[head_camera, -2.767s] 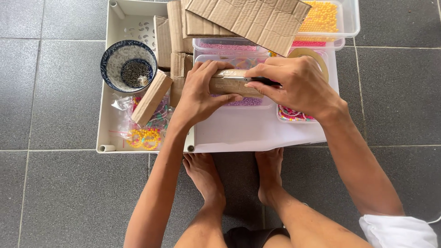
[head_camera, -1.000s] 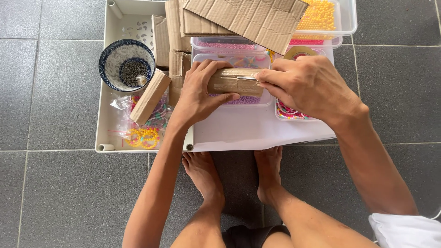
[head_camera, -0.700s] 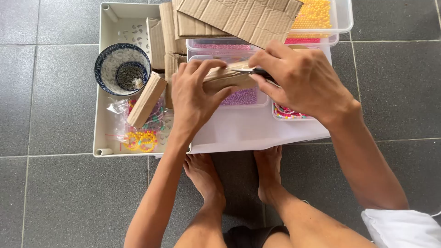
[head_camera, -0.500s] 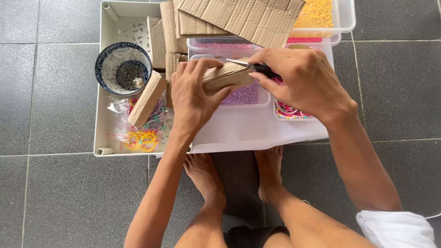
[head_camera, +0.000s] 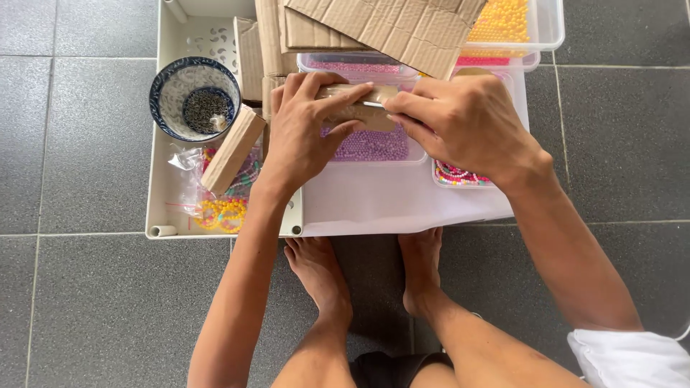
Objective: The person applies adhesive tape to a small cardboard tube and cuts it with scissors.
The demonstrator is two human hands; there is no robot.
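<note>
The left hand (head_camera: 302, 136) is gripping a small cardboard strip (head_camera: 359, 108), fingers closed over its top edge, holding it just above a clear box of purple beads (head_camera: 374, 144). The right hand (head_camera: 460, 122) is closed w/ fingertips pinching the strip's right end; a thin dark tool seems to be in it, but I cannot tell exactly. To the left, a white tray (head_camera: 162, 194) is carrying a blue-and-white bowl (head_camera: 194, 97) & yellow bead strings (head_camera: 223, 212). Big cardboard sheets (head_camera: 388, 29) are lying behind.
</note>
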